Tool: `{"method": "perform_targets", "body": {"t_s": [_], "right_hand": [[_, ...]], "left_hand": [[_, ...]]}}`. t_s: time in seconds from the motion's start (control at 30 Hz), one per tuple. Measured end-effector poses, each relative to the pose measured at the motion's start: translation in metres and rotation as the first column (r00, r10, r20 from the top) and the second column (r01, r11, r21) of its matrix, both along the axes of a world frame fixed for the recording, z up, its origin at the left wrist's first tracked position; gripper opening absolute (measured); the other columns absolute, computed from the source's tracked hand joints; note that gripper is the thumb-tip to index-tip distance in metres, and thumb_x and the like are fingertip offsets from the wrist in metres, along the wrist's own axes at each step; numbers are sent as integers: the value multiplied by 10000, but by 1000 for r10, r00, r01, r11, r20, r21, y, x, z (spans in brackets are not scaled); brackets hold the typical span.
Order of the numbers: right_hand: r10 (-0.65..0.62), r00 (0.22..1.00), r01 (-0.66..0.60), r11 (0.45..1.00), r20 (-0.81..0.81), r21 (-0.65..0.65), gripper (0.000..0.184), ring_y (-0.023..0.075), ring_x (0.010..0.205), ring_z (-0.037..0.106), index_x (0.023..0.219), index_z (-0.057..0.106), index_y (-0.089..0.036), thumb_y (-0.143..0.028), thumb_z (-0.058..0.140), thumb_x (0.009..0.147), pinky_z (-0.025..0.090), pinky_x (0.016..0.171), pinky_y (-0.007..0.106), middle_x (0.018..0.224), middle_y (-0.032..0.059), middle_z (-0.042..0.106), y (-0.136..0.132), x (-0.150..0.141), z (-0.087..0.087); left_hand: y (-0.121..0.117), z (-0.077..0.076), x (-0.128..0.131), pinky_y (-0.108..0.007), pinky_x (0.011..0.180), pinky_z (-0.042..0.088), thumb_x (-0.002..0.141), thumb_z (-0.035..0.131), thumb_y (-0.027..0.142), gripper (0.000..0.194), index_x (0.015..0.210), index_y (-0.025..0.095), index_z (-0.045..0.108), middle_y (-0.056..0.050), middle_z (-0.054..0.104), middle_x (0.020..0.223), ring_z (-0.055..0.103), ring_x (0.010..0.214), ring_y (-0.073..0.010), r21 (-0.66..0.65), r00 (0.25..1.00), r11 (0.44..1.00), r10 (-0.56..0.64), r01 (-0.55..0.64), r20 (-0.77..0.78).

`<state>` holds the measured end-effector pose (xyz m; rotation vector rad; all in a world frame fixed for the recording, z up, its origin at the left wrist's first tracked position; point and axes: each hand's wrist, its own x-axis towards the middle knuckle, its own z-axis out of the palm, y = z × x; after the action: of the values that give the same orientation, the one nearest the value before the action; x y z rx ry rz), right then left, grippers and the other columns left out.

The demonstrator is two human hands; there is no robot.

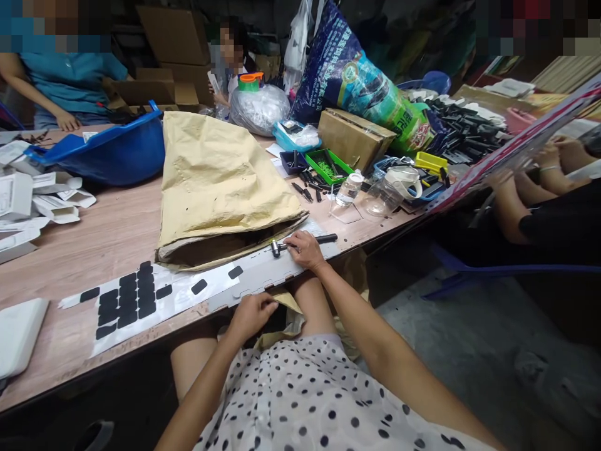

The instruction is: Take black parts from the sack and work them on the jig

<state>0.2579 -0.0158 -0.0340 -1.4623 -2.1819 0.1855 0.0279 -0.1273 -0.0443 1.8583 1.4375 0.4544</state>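
My right hand [306, 249] rests on a small hammer [303, 243] with a metal head and black handle, fingers curled over its shaft, at the near edge of the wooden table [107, 238]. My left hand [252, 315] is closed at the table's edge, pinching the near rim of a long grey jig plate [263, 274] or something under it; what it holds is hidden. A white backing sheet [141, 300] carrying several black foam pads lies left of the plate. A large tan paper sack [220, 181] lies open just behind the hammer.
A blue plastic tub [113, 150] and white cardboard boxes [28, 200] sit at the left. A green tray [328, 166], clear jars [389, 191], a brown box [354, 138] and black parts crowd the right. Other people sit across the table and at the right.
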Motion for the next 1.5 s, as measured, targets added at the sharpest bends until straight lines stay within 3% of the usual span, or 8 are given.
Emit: {"method": "perform_targets", "body": {"t_s": [0.17, 0.33, 0.43, 0.6, 0.83, 0.93, 1.1, 1.5], "right_hand": [[-5, 1000, 5, 1000, -2, 6, 231, 235, 939, 515, 1035, 745, -251, -205, 607, 855, 398, 843, 350, 961, 61, 639, 1, -1, -3], [-5, 1000, 5, 1000, 0, 4, 228, 233, 943, 513, 1036, 743, -251, -209, 603, 861, 398, 853, 350, 962, 62, 637, 1, -3, -5], [-8, 1000, 8, 1000, 1, -3, 225, 230, 938, 513, 1033, 741, -246, -206, 606, 857, 396, 854, 346, 960, 60, 636, 0, -4, -3], [-12, 1000, 12, 1000, -1, -8, 221, 227, 939, 518, 1022, 740, -239, -193, 619, 844, 398, 857, 340, 963, 59, 640, -1, -5, 0], [-19, 1000, 19, 1000, -1, -14, 220, 232, 951, 529, 1019, 741, -238, -193, 612, 846, 408, 859, 347, 968, 63, 648, -1, -5, 1], [-15, 1000, 15, 1000, -2, -15, 224, 233, 950, 527, 1023, 742, -246, -200, 612, 847, 408, 862, 351, 970, 61, 648, -1, -4, 0], [-10, 1000, 10, 1000, 1, -18, 219, 233, 942, 520, 1026, 741, -243, -208, 611, 853, 400, 855, 348, 970, 64, 641, 0, -1, 0], [7, 999, -7, 1000, 52, 10, 169, 224, 927, 523, 1028, 738, -248, -273, 617, 913, 390, 832, 335, 968, 63, 650, 0, 1, 1]], "left_hand": [[72, 57, 14, -271, 683, 488, 845, 589, 389, 269, 937, 224, 782, -17, 713, 731, 643, 681, -173, 257, 967, 935, 256, -245, -9], [116, 70, 32, -323, 760, 509, 886, 561, 370, 324, 1091, 220, 763, -103, 745, 1001, 689, 942, -262, 292, 886, 907, 381, -303, -264], [124, 68, 41, -371, 835, 514, 904, 558, 394, 370, 1174, 217, 738, -134, 750, 1067, 684, 1040, -308, 230, 832, 917, 394, -326, -391], [129, 58, 45, -406, 853, 504, 898, 574, 419, 377, 1181, 223, 727, -147, 752, 1063, 685, 1039, -326, 246, 798, 899, 435, -362, -417], [121, 43, 18, -385, 767, 490, 873, 584, 397, 261, 955, 213, 750, -111, 717, 896, 661, 906, -304, 359, 870, 881, 414, -308, -267], [101, 39, -6, -346, 786, 483, 882, 574, 395, 225, 917, 247, 740, -65, 690, 893, 629, 909, -255, 436, 925, 872, 330, -222, -189], [72, 31, -31, -345, 811, 470, 888, 571, 361, 198, 935, 257, 733, -49, 677, 883, 600, 869, -237, 392, 960, 916, 182, -87, -212], [72, 14, -31, -348, 813, 438, 838, 664, 358, 187, 979, 272, 751, -38, 674, 884, 588, 900, -243, 397, 970, 910, 194, -121, -148]]}}
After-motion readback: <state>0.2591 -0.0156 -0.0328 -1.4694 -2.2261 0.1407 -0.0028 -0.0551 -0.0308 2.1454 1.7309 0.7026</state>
